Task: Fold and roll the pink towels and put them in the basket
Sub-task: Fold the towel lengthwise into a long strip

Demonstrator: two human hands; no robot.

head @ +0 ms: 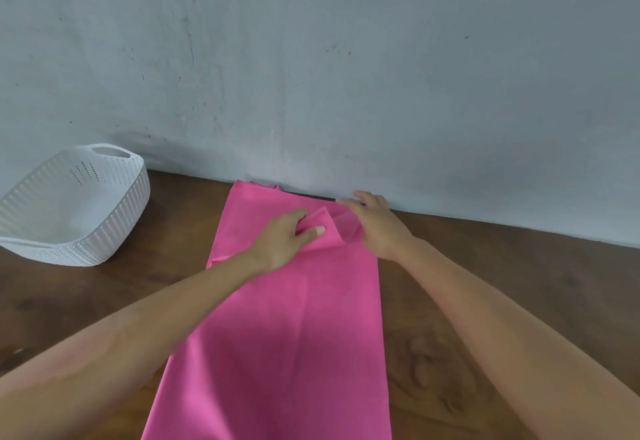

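A pink towel (287, 329) lies folded into a long strip on the brown wooden table, running from the wall down to the frame's bottom edge. My left hand (285, 237) pinches a raised fold of the towel near its far end, thumb on top. My right hand (375, 223) rests on the far right corner of the towel beside that fold, fingers spread toward the wall; whether it holds the cloth is hidden. The white perforated basket (104, 235) stands at the far left of the table, apart from both hands, with nothing visible inside.
A grey-blue wall (346, 76) rises directly behind the table's back edge, touching the towel's far end. Bare wooden table (502, 284) shows to the right of the towel and between towel and basket.
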